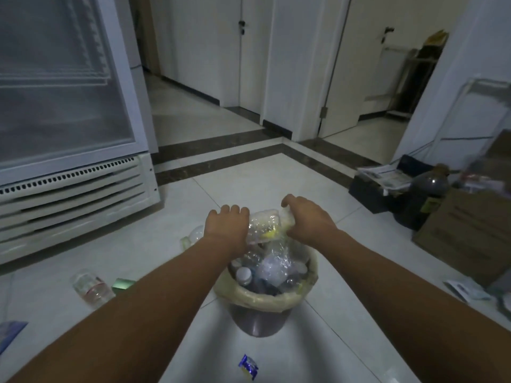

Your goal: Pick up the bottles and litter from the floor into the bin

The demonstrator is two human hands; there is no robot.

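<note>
I see both hands over the small dark round bin point(260, 322) with its pale yellowish liner bag; the left hand point(226, 223) lies palm down, fingers curled, pressing on a crumpled clear plastic bottle point(265, 225) with a yellow patch; the right hand point(307, 219) is closed around the far end of the same bottle, thumb beneath; the bottle sits atop a heap of clear bottles and wrap that rises above the bin rim, directly below my hands. Left of the left hand and nearer me, a clear plastic bottle with a red label point(91, 288) lies on the white tiled floor point(249, 183); beside it is a small green box point(123, 284); just beyond the left wrist lies another clear bottle point(193, 234); nearer me than the bin lies a blue and white wrapper point(248, 366); far left of the hands stands a white glass-door fridge point(69, 134).
</note>
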